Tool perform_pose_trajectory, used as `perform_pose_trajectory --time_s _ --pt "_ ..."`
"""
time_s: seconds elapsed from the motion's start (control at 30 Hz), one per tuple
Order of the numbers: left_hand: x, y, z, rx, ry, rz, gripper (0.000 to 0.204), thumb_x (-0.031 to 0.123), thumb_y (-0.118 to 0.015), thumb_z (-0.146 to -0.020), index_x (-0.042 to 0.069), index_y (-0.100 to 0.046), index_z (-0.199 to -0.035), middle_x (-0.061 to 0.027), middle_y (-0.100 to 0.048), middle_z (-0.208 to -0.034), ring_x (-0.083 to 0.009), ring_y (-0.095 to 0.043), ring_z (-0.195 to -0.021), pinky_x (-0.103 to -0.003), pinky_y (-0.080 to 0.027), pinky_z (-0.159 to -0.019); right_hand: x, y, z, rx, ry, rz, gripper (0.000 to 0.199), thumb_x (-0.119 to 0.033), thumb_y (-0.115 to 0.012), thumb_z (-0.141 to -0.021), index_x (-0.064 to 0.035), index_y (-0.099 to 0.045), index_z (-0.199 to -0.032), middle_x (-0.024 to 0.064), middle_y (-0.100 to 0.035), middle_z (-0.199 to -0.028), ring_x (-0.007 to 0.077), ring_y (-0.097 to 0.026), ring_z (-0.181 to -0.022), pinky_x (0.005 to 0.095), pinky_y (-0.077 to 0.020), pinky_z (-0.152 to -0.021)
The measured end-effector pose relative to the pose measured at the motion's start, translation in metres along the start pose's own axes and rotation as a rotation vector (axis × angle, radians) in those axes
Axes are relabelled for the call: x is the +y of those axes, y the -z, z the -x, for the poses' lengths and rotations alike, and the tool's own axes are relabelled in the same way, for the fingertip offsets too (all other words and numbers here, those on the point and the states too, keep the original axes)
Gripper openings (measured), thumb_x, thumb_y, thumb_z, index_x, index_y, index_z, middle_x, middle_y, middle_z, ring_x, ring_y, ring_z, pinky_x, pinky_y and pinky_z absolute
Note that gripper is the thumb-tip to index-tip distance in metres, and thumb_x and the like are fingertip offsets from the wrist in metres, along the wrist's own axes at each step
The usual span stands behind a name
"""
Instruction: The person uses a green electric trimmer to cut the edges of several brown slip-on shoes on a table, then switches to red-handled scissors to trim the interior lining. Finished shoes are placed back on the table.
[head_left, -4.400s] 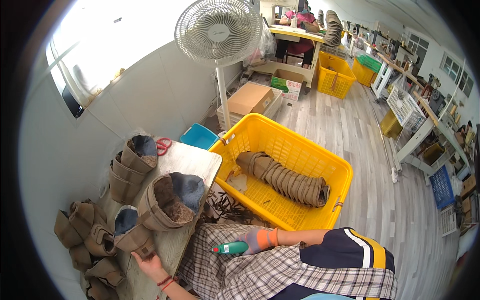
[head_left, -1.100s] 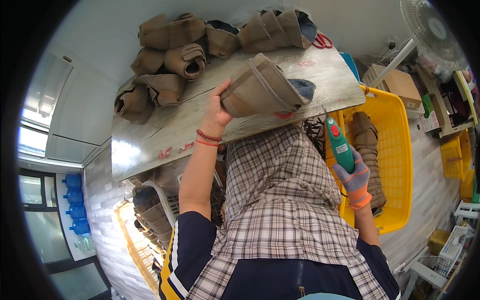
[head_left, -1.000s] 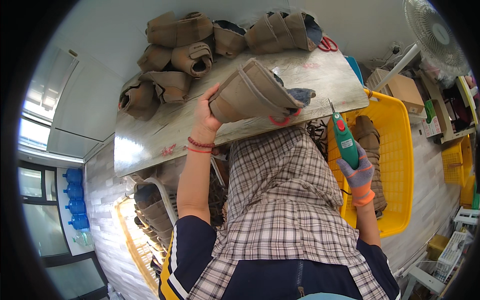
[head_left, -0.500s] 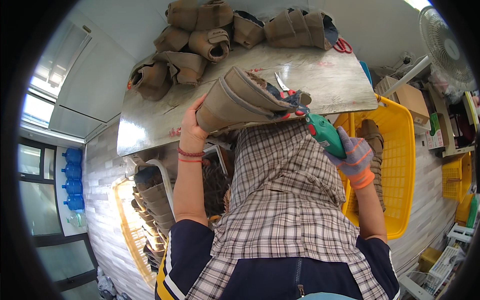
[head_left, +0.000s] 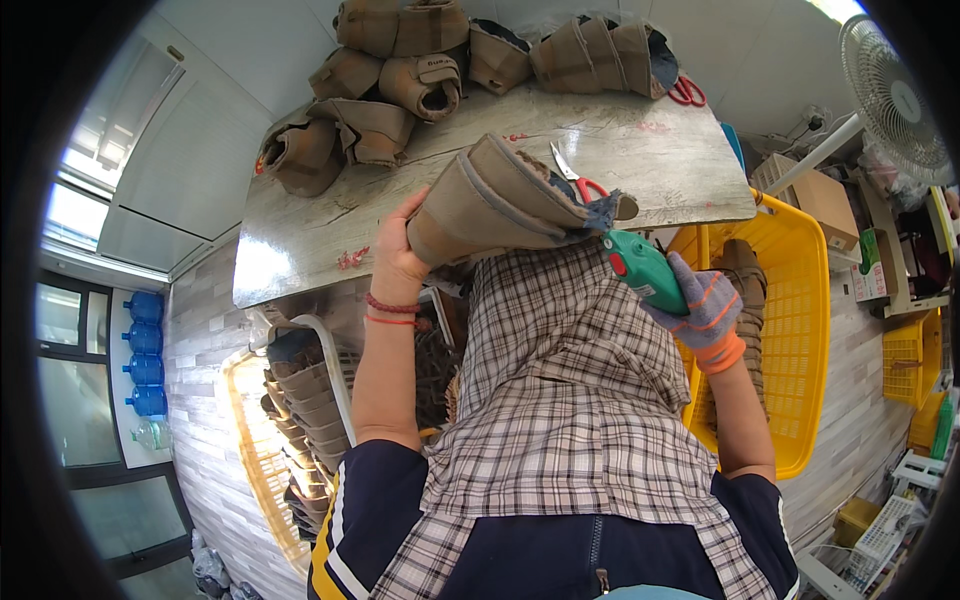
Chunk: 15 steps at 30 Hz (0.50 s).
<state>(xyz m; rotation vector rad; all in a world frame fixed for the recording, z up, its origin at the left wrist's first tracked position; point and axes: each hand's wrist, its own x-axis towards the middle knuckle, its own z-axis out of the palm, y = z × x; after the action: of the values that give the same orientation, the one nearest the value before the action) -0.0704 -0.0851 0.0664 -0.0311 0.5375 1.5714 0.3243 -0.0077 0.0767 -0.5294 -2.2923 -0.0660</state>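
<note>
the nested brown pieces (head_left: 490,205) hang tilted over the near edge of the counter (head_left: 690,175), their blue-grey lined end pointing right. your bare left hand (head_left: 396,250) has its grip closed around their left end. at the lined end, your gloved right hand (head_left: 705,310) has its grip wrapped around a green tool (head_left: 648,272) with a red part; you can't tell whether its tip touches the lining. just behind that end, red-handled scissors (head_left: 590,188) lie on the counter with their blades apart. farther back, more brown pieces (head_left: 420,85) are heaped at the left, and a nested row (head_left: 605,58) lies beside a second red-handled pair (head_left: 687,92). to your right, a yellow basket (head_left: 815,340) holds a brown stack (head_left: 745,290); beyond it stands a white fan (head_left: 890,90). at your lower left, a pale basket (head_left: 250,460) holds more stacks.
</note>
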Motion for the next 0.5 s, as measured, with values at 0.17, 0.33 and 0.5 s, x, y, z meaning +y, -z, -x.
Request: perform_pose_trajectory --time_s 0.17,0.33,0.5 --pt "-0.01 -0.004 -0.002 -0.011 -0.005 -0.021 0.034 0.019 -0.043 -0.096 -0.005 -0.052 -0.118 -0.0198 -0.06 -0.116 -0.0331 -0.06 -0.103 -0.047 -0.049 -0.09 -0.003 -0.005 -0.006 0.035 -0.003 -0.05 0.068 -0.027 -0.083 -0.062 -0.0036 -0.056 -0.12 0.0038 -0.058 -0.065 0.0211 -0.056 -0.054 0.0321 -0.0452 -0.051" --pt "-0.027 -0.026 0.012 0.007 -0.123 -0.033 0.036 0.022 -0.045 -0.096 -0.004 -0.051 -0.12 -0.0188 -0.058 -0.119 -0.0321 -0.059 -0.106 -0.047 -0.049 -0.091 -0.009 -0.006 -0.011 0.064 -0.043 -0.09 0.068 -0.028 -0.084 -0.061 -0.0031 -0.056 -0.118 0.0059 -0.06 -0.068 0.022 -0.057 -0.057 0.0322 -0.0462 -0.052" --pt "-0.04 -0.036 0.021 -0.091 -0.19 -0.099 0.039 0.025 -0.05 -0.095 -0.003 -0.049 -0.123 -0.0174 -0.056 -0.123 -0.0309 -0.056 -0.111 -0.046 -0.046 -0.095 -0.013 -0.01 -0.014 0.062 -0.101 -0.186 0.07 -0.029 -0.085 -0.06 -0.0024 -0.056 -0.118 0.0092 -0.065 -0.076 0.0232 -0.059 -0.06 0.0321 -0.048 -0.055"
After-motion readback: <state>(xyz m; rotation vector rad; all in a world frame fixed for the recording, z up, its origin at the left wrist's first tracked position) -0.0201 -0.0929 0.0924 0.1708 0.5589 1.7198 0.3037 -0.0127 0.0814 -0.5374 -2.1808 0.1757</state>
